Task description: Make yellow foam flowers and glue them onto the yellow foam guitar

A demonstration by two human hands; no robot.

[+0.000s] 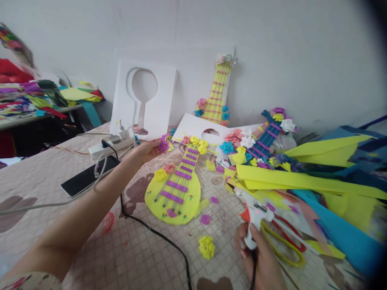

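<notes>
Glue gun (257, 219): no lettering legible (a small red light (257, 211) shows on its body, but it spells nothing)
Power strip (98, 151): any markings too small to read
Black flat device (86, 177): no brand or number legible
Yellow guitar shape (189, 183): drawn flowers (164, 216), no readable letters
</notes>
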